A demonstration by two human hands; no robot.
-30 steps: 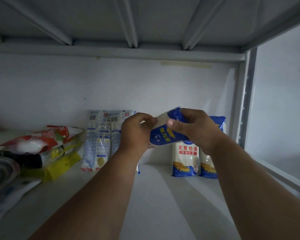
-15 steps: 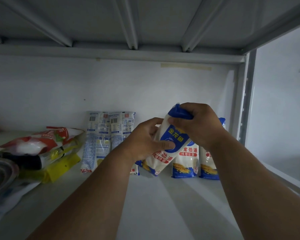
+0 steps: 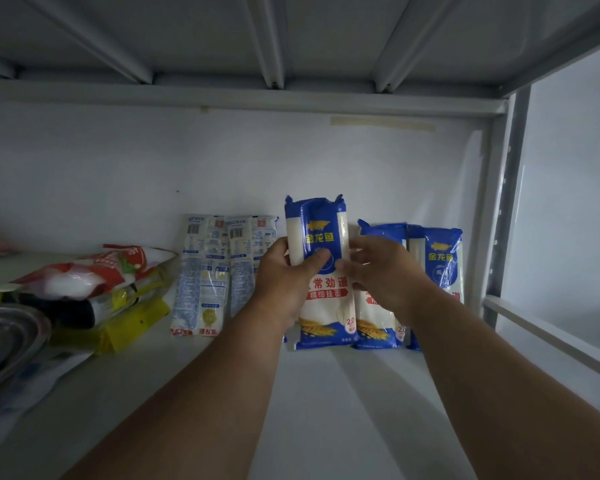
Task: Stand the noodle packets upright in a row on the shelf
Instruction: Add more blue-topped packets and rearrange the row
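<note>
A blue-and-white noodle packet (image 3: 321, 233) stands upright on the white shelf (image 3: 326, 410), its base on the board. My left hand (image 3: 284, 282) grips its left edge with the thumb across the front. My right hand (image 3: 381, 275) presses its right side, fingertips on the blue label. Two more blue packets (image 3: 437, 258) stand upright to its right against the back wall, partly hidden by my right hand. To the left, two pale packets (image 3: 219, 271) stand with their printed backs facing me.
A pile of red, white and yellow bags (image 3: 94, 289) lies at the left. A metal bowl (image 3: 4, 341) sits at the near left edge. The shelf's grey upright post (image 3: 503, 209) bounds the right side, and the upper shelf's ribs run overhead.
The packet went from tilted in the air to upright with its base on the shelf. My right hand slid from its top down to its right side.
</note>
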